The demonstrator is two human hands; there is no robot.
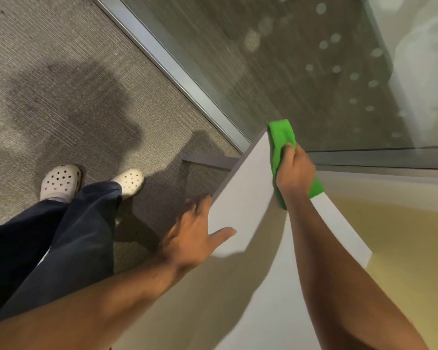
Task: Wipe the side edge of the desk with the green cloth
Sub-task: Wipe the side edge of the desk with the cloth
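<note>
A white desk (245, 198) runs from the lower middle up to a corner near the glass wall. My right hand (295, 173) is closed around a bright green cloth (281, 137) and presses it on the desk's far corner, where the cloth sticks out above and below the fist. My left hand (195, 233) rests with spread fingers on the desk's left side edge, thumb on the top surface and fingers curled over the rim. It holds nothing.
A glass wall (314, 72) with a metal floor rail (167, 64) stands just beyond the desk corner. Grey carpet (61, 97) lies to the left, with my legs and white clogs (61, 181) beside the desk. A dark desk leg bar (210, 160) shows under the corner.
</note>
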